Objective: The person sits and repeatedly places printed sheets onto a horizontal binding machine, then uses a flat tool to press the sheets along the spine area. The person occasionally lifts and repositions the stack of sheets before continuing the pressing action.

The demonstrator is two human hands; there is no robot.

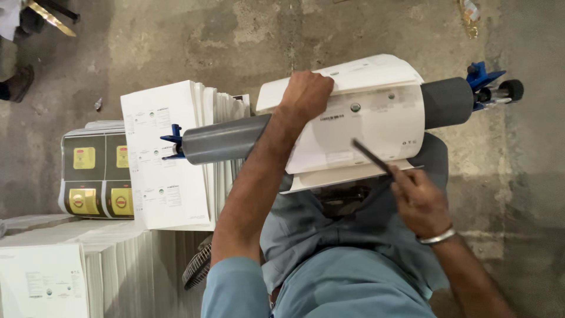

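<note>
Your left hand (306, 94) clenched over top edge of white printed sheets (365, 123), pressing them down where they drape across grey roller (226, 138). Your right hand (418, 200) just below sheets, fingers (403, 176) pinching thin dark stick (371, 158), tip lying on paper. Roller spans blue end brackets (479, 79) above concrete floor (176, 35). White sheet stack (168, 159) left of roller; yellow-labelled stack (94, 176) beyond it.

Single head-worn view: looks steeply down from close above at the hands, a grey roller (226, 139) wrapped in white sheets (359, 121), lap, and concrete floor (235, 41).
</note>
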